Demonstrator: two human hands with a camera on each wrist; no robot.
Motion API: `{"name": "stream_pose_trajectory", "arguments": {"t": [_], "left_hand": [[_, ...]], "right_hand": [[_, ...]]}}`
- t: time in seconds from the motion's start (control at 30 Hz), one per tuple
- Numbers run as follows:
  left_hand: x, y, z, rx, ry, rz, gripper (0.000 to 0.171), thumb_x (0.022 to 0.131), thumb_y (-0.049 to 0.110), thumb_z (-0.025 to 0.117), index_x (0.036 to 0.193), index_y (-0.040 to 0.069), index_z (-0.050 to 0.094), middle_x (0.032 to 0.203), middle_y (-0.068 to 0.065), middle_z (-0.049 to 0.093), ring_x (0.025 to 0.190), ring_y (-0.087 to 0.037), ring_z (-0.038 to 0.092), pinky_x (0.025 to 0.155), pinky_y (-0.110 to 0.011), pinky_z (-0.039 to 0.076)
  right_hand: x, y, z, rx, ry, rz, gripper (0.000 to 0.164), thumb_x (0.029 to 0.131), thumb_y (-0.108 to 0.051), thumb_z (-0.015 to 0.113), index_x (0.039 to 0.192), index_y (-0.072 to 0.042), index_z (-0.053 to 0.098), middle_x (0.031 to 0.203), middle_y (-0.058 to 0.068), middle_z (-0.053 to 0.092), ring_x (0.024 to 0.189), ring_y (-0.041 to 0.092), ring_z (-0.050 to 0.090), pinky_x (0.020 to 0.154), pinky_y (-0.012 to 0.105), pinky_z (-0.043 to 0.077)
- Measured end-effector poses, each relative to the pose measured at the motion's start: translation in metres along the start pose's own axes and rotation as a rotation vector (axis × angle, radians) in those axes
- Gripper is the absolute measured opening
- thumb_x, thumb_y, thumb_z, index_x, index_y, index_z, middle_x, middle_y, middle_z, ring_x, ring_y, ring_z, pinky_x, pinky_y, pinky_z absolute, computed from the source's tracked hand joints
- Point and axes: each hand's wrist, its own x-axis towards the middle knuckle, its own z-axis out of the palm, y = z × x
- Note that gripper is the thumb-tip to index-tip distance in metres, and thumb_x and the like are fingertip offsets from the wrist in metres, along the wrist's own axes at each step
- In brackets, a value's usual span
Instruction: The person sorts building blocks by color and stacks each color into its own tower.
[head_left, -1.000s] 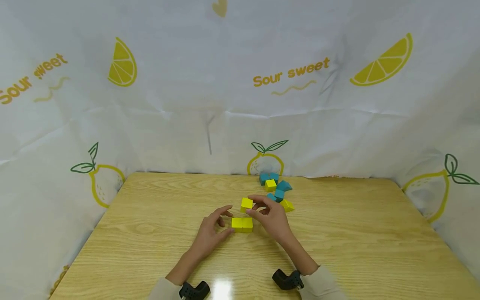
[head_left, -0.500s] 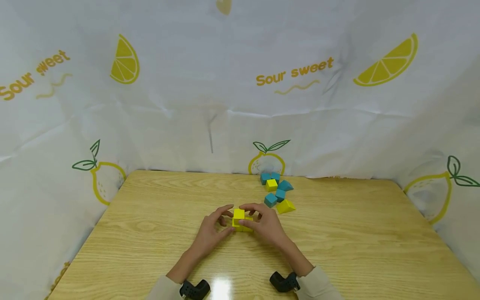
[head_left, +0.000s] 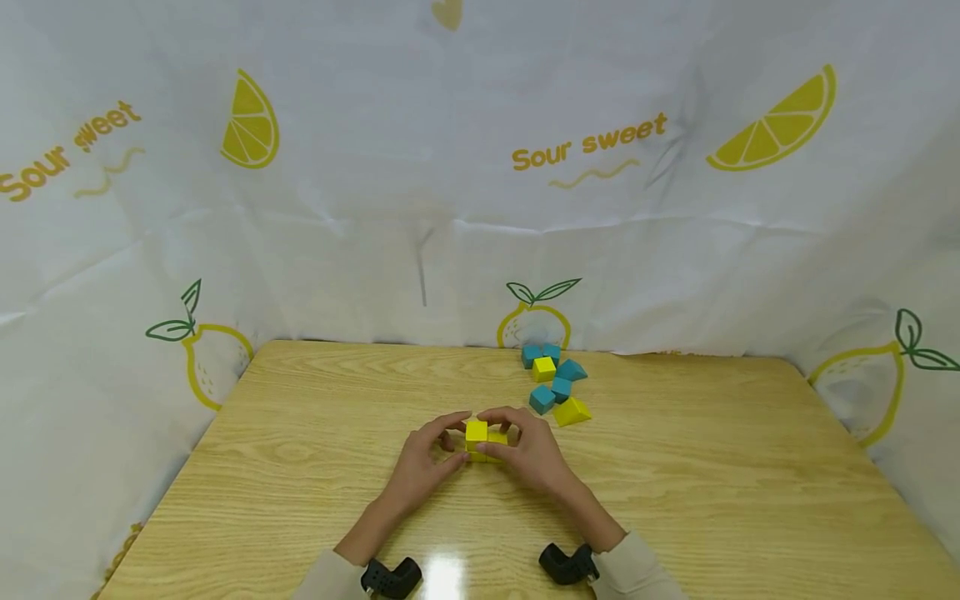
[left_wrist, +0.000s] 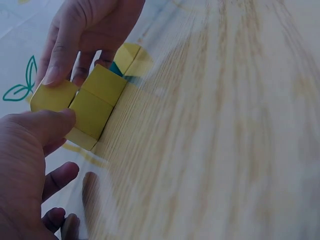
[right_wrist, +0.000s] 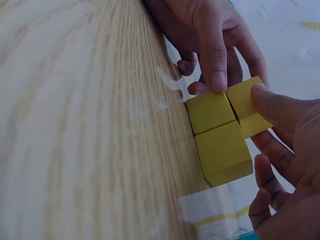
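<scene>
Two yellow cubes stand side by side on the table; the left one (right_wrist: 210, 112) and the right one (right_wrist: 222, 152) both show in the right wrist view. On top of the left cube sits a third yellow cube (head_left: 476, 435). My right hand (head_left: 534, 450) pinches this upper cube, its thumb on the near face and fingers behind. Around the lower left cube, my left hand (head_left: 422, 462) holds with thumb (left_wrist: 62, 120) against the near face and index finger curved to the far side. The far faces are hidden from the wrist views.
Behind and right of the hands lie several loose blocks: blue cubes (head_left: 542, 399), a blue triangular block (head_left: 572, 371), a yellow cube (head_left: 543, 369) and a yellow triangular block (head_left: 572, 412). A white printed cloth (head_left: 360, 275) hangs behind the wooden table (head_left: 315, 433).
My right hand has carried the upper yellow cube left and toward me, then down onto the lower left cube. The left hand has barely moved.
</scene>
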Motion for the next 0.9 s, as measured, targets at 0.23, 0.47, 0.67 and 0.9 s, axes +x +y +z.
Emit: {"name": "stream_pose_trajectory", "arguments": {"t": [0.23, 0.47, 0.67, 0.9], "left_hand": [[0.001, 0.024, -0.008, -0.018, -0.013, 0.033, 0.049, 0.079, -0.011, 0.071, 0.125, -0.004, 0.058, 0.103, -0.016, 0.064, 0.074, -0.038, 0.052, 0.067, -0.041, 0.045], [0.000, -0.005, 0.002, -0.014, -0.007, 0.020, 0.051, 0.079, -0.008, 0.073, 0.127, 0.002, 0.058, 0.106, -0.013, 0.064, 0.075, -0.036, 0.053, 0.067, -0.044, 0.045], [0.000, -0.020, 0.004, -0.005, -0.005, 0.062, 0.051, 0.081, 0.002, 0.074, 0.128, 0.013, 0.059, 0.108, -0.002, 0.064, 0.075, -0.024, 0.053, 0.066, -0.036, 0.045], [-0.002, -0.021, 0.002, -0.003, -0.017, 0.094, 0.048, 0.084, 0.008, 0.073, 0.129, 0.016, 0.059, 0.112, 0.004, 0.063, 0.077, -0.021, 0.052, 0.068, -0.031, 0.046]], "right_hand": [[0.000, 0.002, 0.002, -0.002, 0.004, -0.034, 0.034, 0.081, -0.025, 0.077, 0.114, -0.021, 0.067, 0.104, -0.010, 0.061, 0.092, 0.015, 0.054, 0.076, 0.037, 0.045], [0.000, 0.001, 0.000, -0.011, -0.001, -0.008, 0.034, 0.081, -0.025, 0.077, 0.113, -0.021, 0.068, 0.101, -0.006, 0.061, 0.092, 0.015, 0.053, 0.074, 0.035, 0.045], [0.000, 0.000, -0.001, -0.011, -0.011, -0.007, 0.033, 0.082, -0.025, 0.076, 0.114, -0.021, 0.067, 0.102, -0.005, 0.060, 0.092, 0.015, 0.053, 0.071, 0.032, 0.045], [-0.001, 0.001, -0.001, -0.015, -0.022, -0.008, 0.032, 0.083, -0.027, 0.075, 0.114, -0.022, 0.067, 0.101, -0.003, 0.060, 0.089, 0.016, 0.052, 0.064, 0.029, 0.043]]}}
